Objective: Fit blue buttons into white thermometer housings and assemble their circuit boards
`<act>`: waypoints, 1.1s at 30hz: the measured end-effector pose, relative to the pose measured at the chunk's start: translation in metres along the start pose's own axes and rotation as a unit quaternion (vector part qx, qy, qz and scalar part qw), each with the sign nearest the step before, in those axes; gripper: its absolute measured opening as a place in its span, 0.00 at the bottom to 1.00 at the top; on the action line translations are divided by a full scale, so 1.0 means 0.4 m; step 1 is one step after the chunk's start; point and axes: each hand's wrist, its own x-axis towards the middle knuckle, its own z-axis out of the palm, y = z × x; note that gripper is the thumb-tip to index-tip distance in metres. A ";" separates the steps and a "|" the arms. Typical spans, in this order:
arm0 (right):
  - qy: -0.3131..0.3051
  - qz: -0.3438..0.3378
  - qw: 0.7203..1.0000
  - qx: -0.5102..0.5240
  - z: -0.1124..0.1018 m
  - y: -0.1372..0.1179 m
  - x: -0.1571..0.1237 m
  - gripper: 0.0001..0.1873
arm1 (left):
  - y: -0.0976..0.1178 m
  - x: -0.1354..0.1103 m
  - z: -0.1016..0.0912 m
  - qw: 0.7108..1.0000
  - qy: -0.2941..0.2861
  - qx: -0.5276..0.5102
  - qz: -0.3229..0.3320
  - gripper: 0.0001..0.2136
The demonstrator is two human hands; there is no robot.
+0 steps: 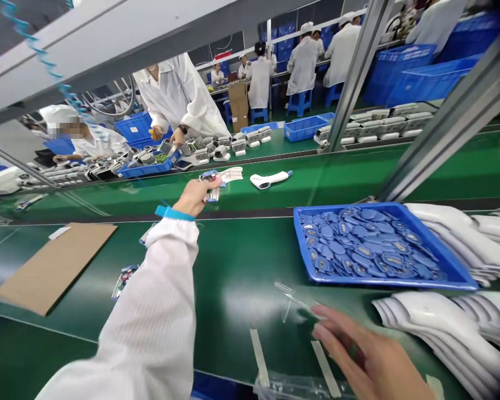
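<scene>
My left hand (194, 195) reaches over the far green belt, thumb and fingers closed around an opened thermometer shell (232, 174), white with blue parts and exposed electronics. Right of it lies a white handheld thermometer (269, 179) with a small dark screen and a blue tip. My right hand (369, 350) is at the lower right, fingers curled and slightly blurred. A clear plastic piece (294, 296) extends from its fingertips; the contact is hard to make out. Two opened units with circuit parts (124, 279) lie beside my left sleeve, partly covered by it.
A blue tray (302, 244) holds many blue oval parts. Stacked white shells (437, 328) lie right of it. Cardboard (54, 266) rests at left. Tape strips (258, 355) and clear plastic (304, 386) are at the front edge. Metal posts (360, 72) rise ahead; co-workers stand beyond.
</scene>
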 end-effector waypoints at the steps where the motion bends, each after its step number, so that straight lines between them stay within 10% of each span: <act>1: 0.005 -0.015 1.000 -0.008 -0.008 -0.027 0.012 0.19 | -0.001 -0.067 -0.016 0.999 -0.016 -0.026 0.009 0.09; 7: 0.140 -0.114 0.982 -0.048 -0.011 -0.126 0.012 0.16 | -0.131 -0.502 -0.001 0.989 -0.143 -0.008 0.041 0.13; 12: 0.128 -0.202 0.968 -0.076 0.025 -0.135 -0.010 0.13 | -0.249 -0.681 0.060 0.980 -0.195 0.012 0.038 0.05; 18: 0.114 -0.252 0.950 -0.146 0.064 -0.148 -0.048 0.13 | -0.274 -0.720 0.066 0.965 -0.222 0.093 0.108 0.00; 22: 0.150 -0.259 0.939 -0.169 0.047 -0.167 -0.054 0.13 | -0.284 -0.701 0.067 0.956 -0.139 0.202 0.162 0.07; 28: 0.113 -0.070 0.964 -0.229 0.081 -0.005 0.024 0.25 | -0.307 -0.646 0.053 0.988 -0.138 0.008 -0.066 0.11; 33: 0.150 -0.094 0.942 -0.286 0.054 0.108 -0.006 0.21 | -0.308 -0.653 0.027 0.966 -0.195 -0.097 -0.138 0.22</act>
